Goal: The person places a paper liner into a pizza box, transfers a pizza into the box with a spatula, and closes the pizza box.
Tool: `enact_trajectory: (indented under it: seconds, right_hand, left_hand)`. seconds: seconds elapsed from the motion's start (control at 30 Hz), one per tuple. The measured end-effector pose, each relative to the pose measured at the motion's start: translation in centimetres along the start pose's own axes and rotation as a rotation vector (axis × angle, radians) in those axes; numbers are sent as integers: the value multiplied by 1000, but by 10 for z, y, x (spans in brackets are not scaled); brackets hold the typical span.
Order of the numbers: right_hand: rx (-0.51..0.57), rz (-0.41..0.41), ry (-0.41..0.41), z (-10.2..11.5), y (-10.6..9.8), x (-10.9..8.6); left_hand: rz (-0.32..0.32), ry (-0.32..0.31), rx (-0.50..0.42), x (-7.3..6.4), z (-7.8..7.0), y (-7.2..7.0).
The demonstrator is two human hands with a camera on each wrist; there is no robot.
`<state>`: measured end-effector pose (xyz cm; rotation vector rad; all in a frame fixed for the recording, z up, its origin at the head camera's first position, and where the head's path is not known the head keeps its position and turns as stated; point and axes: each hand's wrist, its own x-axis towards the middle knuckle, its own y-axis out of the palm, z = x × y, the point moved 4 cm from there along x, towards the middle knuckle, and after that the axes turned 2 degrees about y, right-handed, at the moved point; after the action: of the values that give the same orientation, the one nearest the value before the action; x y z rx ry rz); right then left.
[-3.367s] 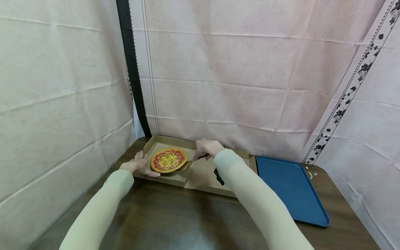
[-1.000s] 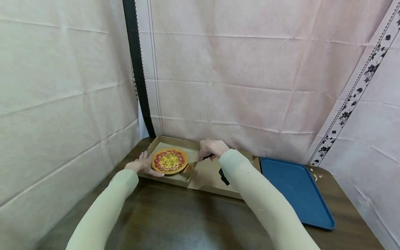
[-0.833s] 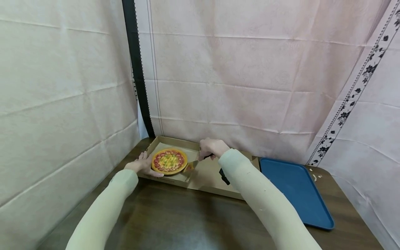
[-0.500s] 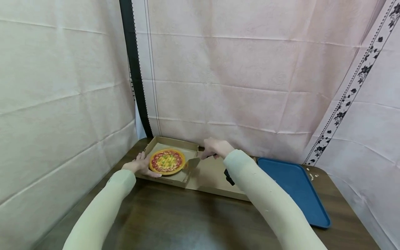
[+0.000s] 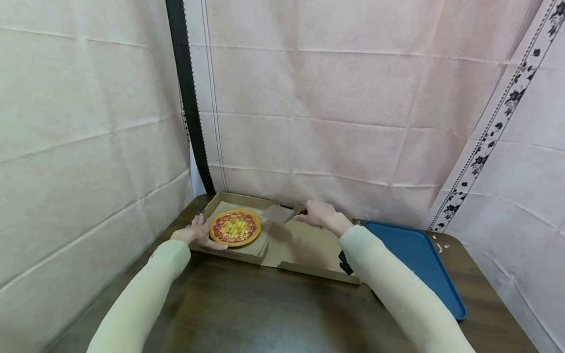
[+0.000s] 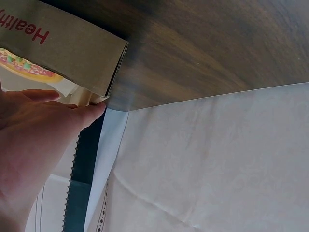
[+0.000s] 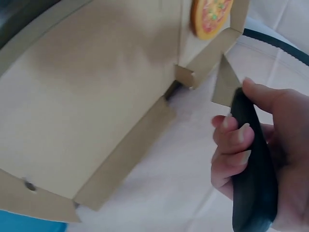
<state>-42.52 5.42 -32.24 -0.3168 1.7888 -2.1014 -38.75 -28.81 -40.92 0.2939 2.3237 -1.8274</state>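
Note:
In the head view, a round pizza (image 5: 236, 227) with a yellow rim and red topping lies in the left half of an open cardboard pizza box (image 5: 309, 245). My left hand (image 5: 197, 233) is at the box's left front corner, fingers straight along the side wall and thumb pointing toward the pizza. In the left wrist view its fingertips touch the box corner. My right hand (image 5: 321, 214) grips the black handle of a pizza server (image 7: 253, 169), thumb along the top. The server's triangular metal blade points left, above the back of the box and apart from the pizza.
A blue tray (image 5: 419, 264) stands right of the box, partly behind my right sleeve. Small pale scraps (image 5: 439, 247) lie beyond it near the table's edge. Light cloth curtains (image 5: 309, 122) hang close behind and beside the brown wooden table (image 5: 247, 304).
The pizza server has drawn away from the pizza's right edge, then moved up and to the right with my right hand. My left hand has stayed at the box corner, the pizza in place.

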Motion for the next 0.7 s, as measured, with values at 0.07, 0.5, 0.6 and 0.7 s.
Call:
enact_trajectory:
  seconds: [0.07,0.5,0.6,0.7]
  right_hand:
    - [20,-33,-11,-8,4,-2]
    - [112,-197,-44,-48,21,-22]
    - [118,-222,-36,-54,22,-27]
    - [125,-238,-31,-61,24,-32]
  left_hand:
    - [2,-12,-13,0,1,0]
    - [13,-14,-34,3,2,2]
    - [12,-15,-37,3,3,2]
    - [6,-1,-31,2,3,2]
